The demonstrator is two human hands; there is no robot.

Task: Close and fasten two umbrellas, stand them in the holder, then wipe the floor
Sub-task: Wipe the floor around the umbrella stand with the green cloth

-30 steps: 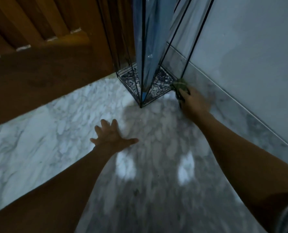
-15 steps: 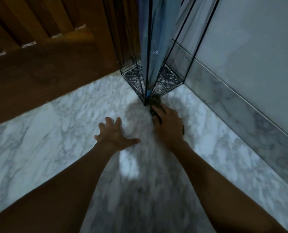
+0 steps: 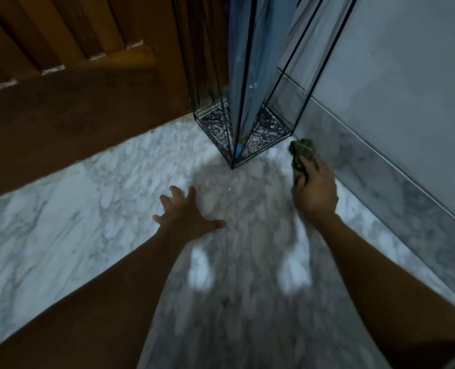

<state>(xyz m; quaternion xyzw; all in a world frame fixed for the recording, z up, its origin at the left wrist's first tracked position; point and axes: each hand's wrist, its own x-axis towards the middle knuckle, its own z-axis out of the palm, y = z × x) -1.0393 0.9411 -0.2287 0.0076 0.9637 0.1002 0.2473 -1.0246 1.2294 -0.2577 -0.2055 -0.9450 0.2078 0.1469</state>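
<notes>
**Cloth.** The cloth (image 3: pixel 303 153), dark green and bunched, is held down on the marble floor (image 3: pixel 88 209) by the right hand (image 3: pixel 315 194). The fingers (image 3: pixel 306 166) of this hand are curled over the near part of the cloth and clamped on it. The far part of the cloth projects beyond the fingertips. The cloth is located between the holder (image 3: pixel 213 137) and the skirting (image 3: pixel 380 169), just beside the right corner of the holder's base. Whether cloth and holder are in contact cannot be determined.

**Left hand.** The left hand (image 3: pixel 186 214) is laid palm down on the floor. Its fingers (image 3: pixel 191 193) are straight and spread apart, the thumb is extended to the right, and nothing is held. This hand is placed nearer than the holder's near corner and to its left, well apart from the cloth.

**Holder.** The holder, a black wire frame with clear panels, is set in the far corner between the wooden door (image 3: pixel 61 102) on the left and the grey wall (image 3: pixel 407 75) on the right. A closed blue umbrella (image 3: pixel 245 75) is stood upright inside it, with its tip seated at the base close to the near corner.

**Floor.** The floor area between the two hands is covered by a dark shadow.
</notes>
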